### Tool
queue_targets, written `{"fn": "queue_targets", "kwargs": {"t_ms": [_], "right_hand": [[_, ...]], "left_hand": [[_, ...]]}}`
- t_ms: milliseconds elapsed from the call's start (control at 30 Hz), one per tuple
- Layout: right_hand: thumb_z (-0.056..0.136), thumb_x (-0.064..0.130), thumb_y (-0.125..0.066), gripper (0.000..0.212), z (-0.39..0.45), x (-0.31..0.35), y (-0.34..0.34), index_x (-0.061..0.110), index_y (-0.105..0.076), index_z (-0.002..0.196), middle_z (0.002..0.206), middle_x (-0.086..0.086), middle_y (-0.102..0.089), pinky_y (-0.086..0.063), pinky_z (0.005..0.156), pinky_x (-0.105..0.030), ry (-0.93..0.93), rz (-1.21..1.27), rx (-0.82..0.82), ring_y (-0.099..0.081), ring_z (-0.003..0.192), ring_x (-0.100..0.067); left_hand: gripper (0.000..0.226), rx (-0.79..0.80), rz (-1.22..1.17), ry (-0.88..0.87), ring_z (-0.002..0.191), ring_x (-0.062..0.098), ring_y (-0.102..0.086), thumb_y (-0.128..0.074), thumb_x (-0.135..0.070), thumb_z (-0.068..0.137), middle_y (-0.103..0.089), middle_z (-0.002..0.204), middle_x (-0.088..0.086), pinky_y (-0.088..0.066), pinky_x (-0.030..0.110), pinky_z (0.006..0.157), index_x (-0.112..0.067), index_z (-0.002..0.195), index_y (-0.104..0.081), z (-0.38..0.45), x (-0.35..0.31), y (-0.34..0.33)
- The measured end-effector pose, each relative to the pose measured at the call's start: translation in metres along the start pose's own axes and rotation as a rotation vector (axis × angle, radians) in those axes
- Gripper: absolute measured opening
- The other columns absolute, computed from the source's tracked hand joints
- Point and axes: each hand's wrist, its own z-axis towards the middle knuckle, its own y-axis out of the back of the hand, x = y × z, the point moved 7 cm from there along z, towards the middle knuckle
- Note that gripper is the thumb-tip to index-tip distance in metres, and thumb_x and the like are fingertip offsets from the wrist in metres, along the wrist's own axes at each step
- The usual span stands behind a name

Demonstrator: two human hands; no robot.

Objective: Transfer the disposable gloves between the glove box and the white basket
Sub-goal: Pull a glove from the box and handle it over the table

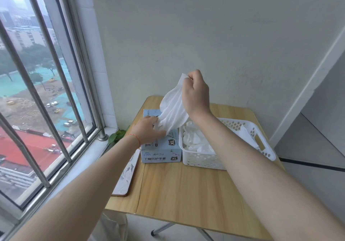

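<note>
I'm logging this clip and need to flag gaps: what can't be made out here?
Head view only:
- Opening of the pale blue cardboard glove box: hidden by the left hand and the white disposable glove.
- Right hand fingers: curled away, behind the hand's back.
- Glove count in the white perforated plastic basket: right forearm covers part.
- Small box print: too small.

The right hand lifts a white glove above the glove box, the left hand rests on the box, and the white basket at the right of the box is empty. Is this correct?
Not quite: the basket is not empty. The head view shows white gloves piled in it. The rest holds: the right hand pinches a white glove above the glove box, and the left hand rests on the box.
</note>
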Motion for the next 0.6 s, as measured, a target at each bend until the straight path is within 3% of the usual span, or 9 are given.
{"fn": "queue_targets", "kwargs": {"t_ms": [100,167,233,300,400,433,500,567,600], "right_hand": [[0.089,0.010,-0.039,0.014,0.001,-0.003,0.009,0.012,-0.040,0.075,0.060,0.007,-0.037,-0.029,0.055,-0.031,-0.027,0.036,0.014,-0.032,0.057,-0.015],[0.085,0.014,-0.043,0.013,0.001,-0.002,0.010,0.010,-0.043,0.072,0.061,0.006,-0.039,-0.030,0.055,-0.029,-0.055,0.047,0.074,-0.032,0.058,-0.012],[0.076,0.020,-0.043,0.017,0.001,0.004,0.008,0.005,-0.041,0.068,0.063,0.000,-0.036,-0.025,0.054,-0.029,-0.058,0.063,0.153,-0.029,0.059,-0.013],[0.072,0.020,-0.042,0.019,-0.001,0.012,0.003,0.004,-0.040,0.062,0.059,0.000,-0.033,-0.022,0.054,-0.029,-0.056,0.109,0.250,-0.028,0.058,-0.013],[0.078,0.009,-0.044,0.038,-0.002,0.023,0.004,0.021,-0.036,0.042,0.047,0.011,-0.028,-0.020,0.051,-0.027,-0.098,0.247,0.326,-0.025,0.051,-0.010],[0.080,0.004,-0.044,0.046,-0.001,0.026,0.009,0.023,-0.033,0.040,0.046,0.013,-0.026,-0.020,0.049,-0.026,-0.109,0.274,0.315,-0.023,0.049,-0.008],[0.082,-0.001,-0.043,0.047,0.001,0.028,0.022,0.026,-0.027,0.046,0.048,0.012,-0.021,-0.018,0.046,-0.023,-0.114,0.298,0.247,-0.020,0.049,-0.008],[0.082,0.001,-0.044,0.039,0.003,0.024,0.035,0.023,-0.023,0.057,0.054,0.009,-0.018,-0.015,0.046,-0.025,-0.128,0.282,0.159,-0.017,0.052,-0.009],[0.081,0.002,-0.044,0.037,0.003,0.019,0.041,0.023,-0.022,0.059,0.055,0.009,-0.018,-0.014,0.047,-0.027,-0.137,0.263,0.123,-0.017,0.053,-0.010]], "left_hand": [[0.059,0.098,-0.083,-0.008,0.105,0.020,-0.054,-0.069,-0.039,0.075,-0.050,0.125,0.004,-0.047,0.032,0.090,-0.019,0.129,-0.056,0.002,-0.005,0.006],[0.059,0.002,-0.187,-0.009,0.114,0.023,-0.050,-0.062,-0.013,0.084,-0.044,0.134,0.011,-0.042,0.029,0.094,-0.019,0.139,-0.046,0.001,-0.012,0.024],[0.052,-0.168,-0.340,-0.039,0.115,0.021,-0.049,-0.051,-0.002,0.083,-0.045,0.133,0.011,-0.044,0.030,0.095,-0.021,0.131,-0.051,-0.008,-0.028,0.049],[0.050,-0.153,-0.608,-0.092,0.116,0.016,-0.052,-0.049,-0.008,0.070,-0.055,0.126,0.004,-0.049,0.033,0.095,-0.024,0.115,-0.061,-0.018,-0.052,0.064],[0.041,0.208,-0.821,-0.257,0.102,0.018,-0.059,-0.052,-0.014,0.067,-0.065,0.107,0.004,-0.047,0.034,0.091,-0.015,0.105,-0.066,-0.034,-0.099,0.059],[0.031,0.254,-0.849,-0.287,0.095,0.022,-0.057,-0.054,-0.015,0.071,-0.063,0.099,0.008,-0.045,0.037,0.089,-0.011,0.099,-0.066,-0.037,-0.107,0.059],[0.016,0.225,-0.905,-0.261,0.082,0.024,-0.048,-0.062,-0.020,0.074,-0.052,0.084,0.011,-0.038,0.039,0.079,-0.006,0.082,-0.062,-0.037,-0.107,0.062],[0.031,0.177,-0.933,-0.180,0.077,0.025,-0.039,-0.071,-0.030,0.071,-0.042,0.081,0.011,-0.034,0.036,0.070,-0.005,0.083,-0.058,-0.034,-0.093,0.062],[0.032,0.166,-0.943,-0.139,0.074,0.025,-0.043,-0.074,-0.032,0.070,-0.046,0.080,0.011,-0.036,0.034,0.067,-0.006,0.083,-0.060,-0.034,-0.086,0.059]]}}
